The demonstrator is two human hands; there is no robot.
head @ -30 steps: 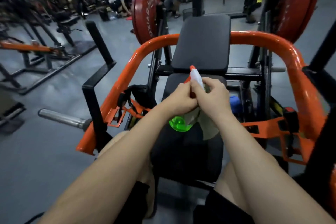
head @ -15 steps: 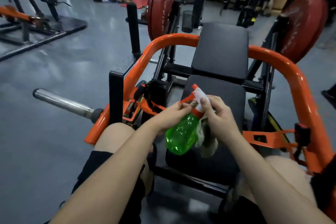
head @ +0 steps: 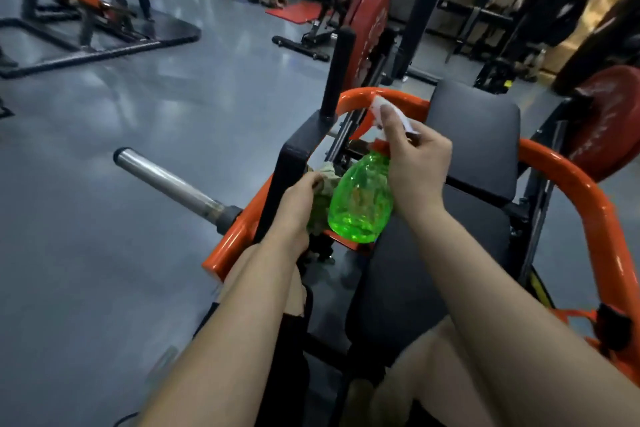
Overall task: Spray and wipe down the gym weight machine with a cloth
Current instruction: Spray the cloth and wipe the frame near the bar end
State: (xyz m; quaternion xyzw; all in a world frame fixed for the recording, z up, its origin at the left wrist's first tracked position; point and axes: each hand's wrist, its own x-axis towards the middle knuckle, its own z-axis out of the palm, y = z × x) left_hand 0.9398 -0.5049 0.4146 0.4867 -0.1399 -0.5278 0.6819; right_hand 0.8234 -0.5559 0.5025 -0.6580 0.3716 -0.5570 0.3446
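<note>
While the right hand (head: 414,158) curls round the white spray head of the green bottle (head: 360,206), its nozzle aims toward eleven o'clock at the orange frame (head: 353,95); the left hand (head: 296,204), at the bottle's nine o'clock, grips the cloth (head: 329,178) bunched up. Best to squeeze briefly, close to that frame, then spread the cloth flat and follow before drips run

The glossy grey floor (head: 121,253) carries the orange-framed weight machine (head: 228,243) in the foreground and 1 black-based machine (head: 104,42) at far left. A red mat (head: 294,12) lies flat further back.
</note>
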